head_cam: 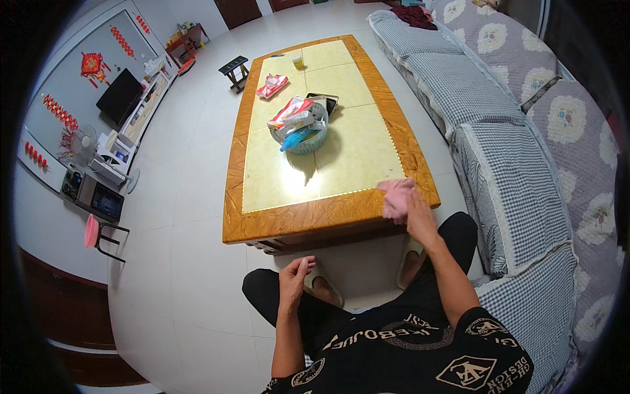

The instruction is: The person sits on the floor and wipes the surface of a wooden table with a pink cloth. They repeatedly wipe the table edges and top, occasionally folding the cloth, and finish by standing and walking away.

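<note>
My right hand (421,216) presses on a pink cloth (396,198), which lies over the near right part of the wooden table's rim (315,215) and hangs a little past its edge. Whether the fingers grip the cloth or lie flat on it is hard to tell. My left hand (297,278) is raised over my left knee, in front of the table, fingers loosely curled, with nothing seen in it. Beyond the hands, a round basket (307,144) stands on the yellow tabletop with packets and a blue bottle (297,140) in it.
Behind the basket are a dark tray (330,102), a red and white packet (272,86) and a small yellow jar (298,62). A sofa with checked covers (521,182) runs along the right. A black stool (234,66) stands left of the table, a pink-seated stool (92,230) farther left.
</note>
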The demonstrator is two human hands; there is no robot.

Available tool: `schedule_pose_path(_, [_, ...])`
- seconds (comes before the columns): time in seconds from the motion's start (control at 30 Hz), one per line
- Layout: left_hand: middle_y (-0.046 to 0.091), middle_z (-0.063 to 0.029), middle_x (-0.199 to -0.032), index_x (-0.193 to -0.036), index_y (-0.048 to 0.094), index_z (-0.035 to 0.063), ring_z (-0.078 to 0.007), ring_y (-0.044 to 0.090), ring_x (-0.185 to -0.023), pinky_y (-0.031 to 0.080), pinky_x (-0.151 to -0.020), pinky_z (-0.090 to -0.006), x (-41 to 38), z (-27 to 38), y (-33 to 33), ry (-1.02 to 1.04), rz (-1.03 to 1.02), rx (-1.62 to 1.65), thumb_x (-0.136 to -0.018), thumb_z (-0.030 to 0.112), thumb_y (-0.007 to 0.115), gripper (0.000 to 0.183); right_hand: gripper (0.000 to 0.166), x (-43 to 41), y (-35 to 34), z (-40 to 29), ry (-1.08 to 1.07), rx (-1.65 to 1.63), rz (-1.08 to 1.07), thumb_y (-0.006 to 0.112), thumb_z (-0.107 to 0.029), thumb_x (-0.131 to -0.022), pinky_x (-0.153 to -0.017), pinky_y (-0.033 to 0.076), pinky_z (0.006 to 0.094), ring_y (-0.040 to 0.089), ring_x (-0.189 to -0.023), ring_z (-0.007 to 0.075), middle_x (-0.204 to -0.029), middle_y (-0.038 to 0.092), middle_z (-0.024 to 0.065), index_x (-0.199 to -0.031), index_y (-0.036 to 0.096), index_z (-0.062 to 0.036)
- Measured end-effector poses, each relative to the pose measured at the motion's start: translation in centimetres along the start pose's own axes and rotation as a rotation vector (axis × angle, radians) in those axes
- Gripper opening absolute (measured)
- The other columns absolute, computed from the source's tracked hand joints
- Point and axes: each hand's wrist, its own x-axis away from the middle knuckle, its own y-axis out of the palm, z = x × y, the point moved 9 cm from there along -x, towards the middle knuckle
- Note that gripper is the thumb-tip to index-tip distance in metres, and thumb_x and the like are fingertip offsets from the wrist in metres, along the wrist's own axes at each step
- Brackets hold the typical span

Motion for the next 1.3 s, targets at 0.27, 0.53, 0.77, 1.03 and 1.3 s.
schedule_pose_path(0.27, [0.075,-0.0074,-0.128,-0.142,0.068,-0.0025,-0.0144,0.071,-0.111,0.054,-0.093,-0.0283,-5.7,-0.3,9.4,0.028,-0.122,-0.005,-0.111,0.033,0.068,0.048,0.062,-0.2,2.7,-6.0,-0.071,-0.174,-0.031,0.064,-0.007,-0.093,-0.129,0.033,0.0525,0.039,-0.156,0.0452,-0.163,0.046,0.0295,-0.152,0.05,0.009])
schedule_pose_path(0.53, [0.072,-0.0042,-0.119,-0.13,0.07,0.0002,-0.0124,0.065,-0.102,0.053,-0.092,-0.0303,-5.5,-2.0,12.1,0.145,-0.07,0.134,-0.107,0.025,0.071,0.033,0.071,5.7,4.2,-16.0,-0.151,-0.689,-0.37,0.069,-0.014,-0.099,-0.128,0.035,0.0473,0.041,-0.154,0.0459,-0.164,0.041,0.0315,-0.16,0.04,0.0074])
schedule_pose_path(0.77, [0.073,-0.003,-0.121,-0.134,0.068,0.0008,-0.0112,0.067,-0.107,0.053,-0.095,-0.0288,-2.6,-4.1,11.7,-0.11,-0.128,0.285,-0.106,0.02,0.073,0.034,0.076,8.3,6.1,-12.1,0.523,-1.311,-0.363,0.081,-0.02,-0.1,-0.101,0.058,0.034,0.066,-0.127,0.0218,-0.15,0.059,0.0197,-0.16,0.043,0.0055])
schedule_pose_path(1.03, [0.07,-0.0071,-0.136,-0.148,0.061,-0.003,-0.0155,0.065,-0.124,0.05,-0.11,-0.0316,-5.1,8.3,15.5,0.212,-0.135,0.375,-0.108,0.016,0.071,0.046,0.06,0.9,-0.4,-6.1,0.465,-1.372,0.228,0.08,-0.005,-0.098,-0.103,0.055,0.0314,0.068,-0.116,0.0162,-0.13,0.07,0.0096,-0.151,0.052,0.0023])
schedule_pose_path(1.3, [0.077,-0.0129,-0.123,-0.139,0.068,-0.0055,-0.0177,0.072,-0.113,0.055,-0.104,-0.0311,-4.7,2.4,14.6,0.082,-0.226,0.14,-0.109,0.016,0.069,0.036,0.083,0.5,-2.7,-2.5,0.299,-0.487,0.319,0.079,-0.016,-0.091,-0.13,0.025,0.0584,0.026,-0.156,0.052,-0.167,0.032,0.0303,-0.163,0.04,-0.0025])
